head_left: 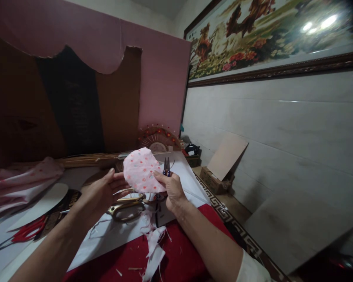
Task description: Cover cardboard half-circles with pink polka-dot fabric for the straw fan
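My right hand (173,192) pinches a rounded piece of pink fabric (142,171) printed with small red dots. A small pair of dark-bladed thread snips (166,167) is held in the same hand, blades pointing up. At the fabric's left edge is my left hand (106,186), its fingers stretched out and apart; whether they touch the cloth I cannot tell. Below the fabric lie large gold-handled scissors (126,207). Torn pale fabric scraps (155,248) trail over the white and red surface closer to me.
Left are red-handled scissors (29,230), an oval white sheet (44,203) and a crumpled pink dotted cloth (26,182). A fan-shaped holder with several pins (159,137) stands behind. Cardboard (120,105) rises at the back; a box (214,180) sits by the tiled wall.
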`<state>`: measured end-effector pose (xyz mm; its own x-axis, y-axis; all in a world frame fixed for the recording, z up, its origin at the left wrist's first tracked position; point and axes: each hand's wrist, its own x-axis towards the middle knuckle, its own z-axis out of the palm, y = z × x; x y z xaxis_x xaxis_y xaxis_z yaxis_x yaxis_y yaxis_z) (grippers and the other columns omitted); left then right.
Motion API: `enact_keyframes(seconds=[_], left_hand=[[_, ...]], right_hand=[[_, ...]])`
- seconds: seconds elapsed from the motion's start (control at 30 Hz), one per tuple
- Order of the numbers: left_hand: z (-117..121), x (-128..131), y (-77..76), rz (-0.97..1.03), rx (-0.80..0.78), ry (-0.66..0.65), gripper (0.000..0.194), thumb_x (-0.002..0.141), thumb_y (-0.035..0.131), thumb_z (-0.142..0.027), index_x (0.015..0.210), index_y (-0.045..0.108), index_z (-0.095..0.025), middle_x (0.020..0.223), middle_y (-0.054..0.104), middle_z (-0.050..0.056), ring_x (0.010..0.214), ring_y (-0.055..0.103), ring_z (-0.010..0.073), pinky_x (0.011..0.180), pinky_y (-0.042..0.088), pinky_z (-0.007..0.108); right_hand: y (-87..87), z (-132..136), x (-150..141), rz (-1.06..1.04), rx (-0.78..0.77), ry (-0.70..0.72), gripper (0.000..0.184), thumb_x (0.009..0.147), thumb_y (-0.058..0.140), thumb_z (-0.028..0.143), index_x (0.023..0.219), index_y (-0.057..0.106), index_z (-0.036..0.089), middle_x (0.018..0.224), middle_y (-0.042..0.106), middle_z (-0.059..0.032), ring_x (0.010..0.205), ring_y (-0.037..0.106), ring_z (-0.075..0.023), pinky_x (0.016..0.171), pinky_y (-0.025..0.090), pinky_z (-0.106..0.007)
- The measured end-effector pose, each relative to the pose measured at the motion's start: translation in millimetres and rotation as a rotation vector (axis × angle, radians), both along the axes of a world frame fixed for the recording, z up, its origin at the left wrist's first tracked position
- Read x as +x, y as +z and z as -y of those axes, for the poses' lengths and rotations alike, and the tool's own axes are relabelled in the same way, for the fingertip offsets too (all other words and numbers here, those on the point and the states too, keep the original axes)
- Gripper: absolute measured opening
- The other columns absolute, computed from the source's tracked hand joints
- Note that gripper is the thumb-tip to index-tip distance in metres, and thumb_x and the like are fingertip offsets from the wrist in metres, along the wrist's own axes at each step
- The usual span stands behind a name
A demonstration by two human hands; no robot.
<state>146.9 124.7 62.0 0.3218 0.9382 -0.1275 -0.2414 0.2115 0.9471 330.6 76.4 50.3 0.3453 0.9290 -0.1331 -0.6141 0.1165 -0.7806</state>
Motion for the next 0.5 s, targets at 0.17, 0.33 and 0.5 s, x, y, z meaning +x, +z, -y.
enact_keyframes(seconds=[0.17,0.33,0.5], left_hand=[[4,2,1.3,-0.018,0.098,0.086,0.026,0.068,0.074,-0.024,0.092,0.071,-0.015,0.094,0.075,0.009,0.083,0.070,0.0200,0.071,0.059,0.028],[-1,-1,-6.9,-0.150,0.305,0.259,0.066,0.049,0.085,-0.034,0.108,0.065,-0.014,0.111,0.071,0.015,0.100,0.067,0.0307,0.087,0.056,0.041],[-4,-9,-2.4,-0.355,0.739,0.409,0.103,0.057,0.085,-0.037,0.147,0.036,-0.023,0.153,0.040,0.016,0.136,0.042,0.0398,0.114,0.032,0.058]], right_hand=[[0.9,3,-1,0.008,-0.030,0.145,0.032,0.056,0.082,0.025,0.080,0.065,0.014,0.063,0.067,0.0002,0.047,0.056,-0.0132,0.045,0.050,-0.027],[-0.1,2,1,0.002,-0.022,0.261,0.036,0.051,0.086,0.024,0.077,0.065,0.012,0.062,0.067,-0.0001,0.049,0.058,-0.0132,0.046,0.049,-0.026],[5.2,3,10,0.072,-0.020,0.387,0.035,0.048,0.087,0.023,0.073,0.066,0.011,0.060,0.066,-0.0003,0.048,0.058,-0.0120,0.047,0.048,-0.024]])
